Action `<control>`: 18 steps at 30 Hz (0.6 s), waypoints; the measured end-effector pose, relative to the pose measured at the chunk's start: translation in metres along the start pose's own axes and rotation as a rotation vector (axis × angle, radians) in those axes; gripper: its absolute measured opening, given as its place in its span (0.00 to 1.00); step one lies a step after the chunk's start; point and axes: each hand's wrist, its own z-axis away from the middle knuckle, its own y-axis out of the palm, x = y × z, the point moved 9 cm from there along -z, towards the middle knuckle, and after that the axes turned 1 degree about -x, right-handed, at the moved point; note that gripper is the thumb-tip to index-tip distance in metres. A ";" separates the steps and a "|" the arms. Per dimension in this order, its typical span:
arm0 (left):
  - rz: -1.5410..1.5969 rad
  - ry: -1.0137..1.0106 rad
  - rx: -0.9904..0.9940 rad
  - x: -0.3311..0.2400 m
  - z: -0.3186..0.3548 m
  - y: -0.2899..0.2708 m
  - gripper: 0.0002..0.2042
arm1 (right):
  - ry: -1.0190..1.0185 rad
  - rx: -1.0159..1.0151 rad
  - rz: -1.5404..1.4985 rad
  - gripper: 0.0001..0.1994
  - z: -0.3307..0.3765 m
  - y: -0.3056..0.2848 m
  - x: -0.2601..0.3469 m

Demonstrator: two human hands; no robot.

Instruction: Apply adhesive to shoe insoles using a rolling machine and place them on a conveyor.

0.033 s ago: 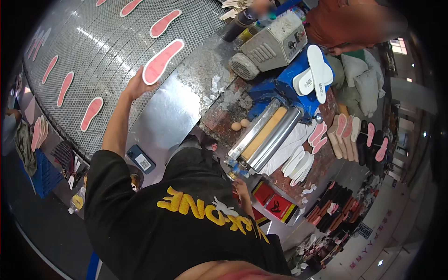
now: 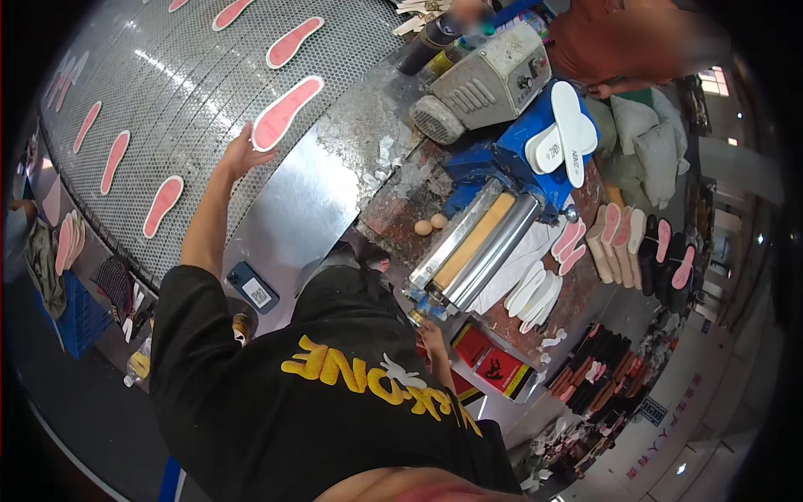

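My left hand point(image 2: 245, 153) pinches the heel end of a pink insole with a white rim point(image 2: 287, 113), at the near edge of a grey mesh belt point(image 2: 196, 109). More pink insoles lie spread on the belt, among them one insole point(image 2: 163, 207) left of my forearm and another point(image 2: 294, 43) farther off. Low at the right, my right hand point(image 2: 431, 339) is curled beside the near end of a roller machine point(image 2: 481, 251), by a brass-coloured fitting. What its fingers hold, if anything, is hidden. The machine has a tan roller next to a shiny metal one.
White insoles point(image 2: 569, 134) lie on the blue machine housing, others point(image 2: 535, 294) on the bench. A phone point(image 2: 253, 287) rests on the metal ledge near my left elbow. Two egg-like balls point(image 2: 431, 224) sit beside the roller. Another person point(image 2: 619, 46) is at the far right.
My left hand and the insole in it have shifted slightly left. The insoles on the belt have drifted a little to the left and nearer. My right hand stays in place.
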 end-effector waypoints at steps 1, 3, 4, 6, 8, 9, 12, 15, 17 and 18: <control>-0.153 -0.055 -0.139 0.001 -0.006 -0.029 0.28 | 0.029 -0.027 -0.054 0.08 0.001 0.002 -0.003; -0.314 -0.110 -0.269 -0.001 -0.028 -0.060 0.27 | 0.008 -0.013 -0.057 0.06 0.002 0.009 -0.006; -0.318 -0.097 -0.337 -0.004 -0.039 -0.071 0.26 | 0.067 -0.043 -0.061 0.04 0.004 0.009 -0.017; -0.334 -0.037 -0.391 -0.010 -0.061 -0.074 0.25 | -0.016 -0.016 -0.053 0.03 0.009 0.017 -0.022; -0.310 -0.024 -0.311 -0.007 -0.091 -0.055 0.25 | -0.166 -0.036 -0.092 0.03 0.015 0.021 -0.019; -0.272 -0.014 -0.254 -0.006 -0.104 -0.042 0.25 | -0.220 -0.036 -0.109 0.05 0.018 0.024 -0.018; -0.330 0.002 -0.247 -0.008 -0.150 -0.008 0.22 | -0.247 -0.114 -0.046 0.08 0.025 0.026 -0.017; -0.579 0.196 -0.188 -0.025 -0.186 0.029 0.17 | -0.236 -0.131 -0.031 0.12 0.032 0.032 -0.014; -0.477 0.173 -0.269 -0.024 -0.204 0.036 0.15 | -0.161 -0.232 -0.032 0.15 0.038 0.029 -0.020; -0.448 0.173 -0.270 -0.022 -0.211 0.045 0.13 | -0.196 -0.210 -0.045 0.15 0.041 0.032 -0.016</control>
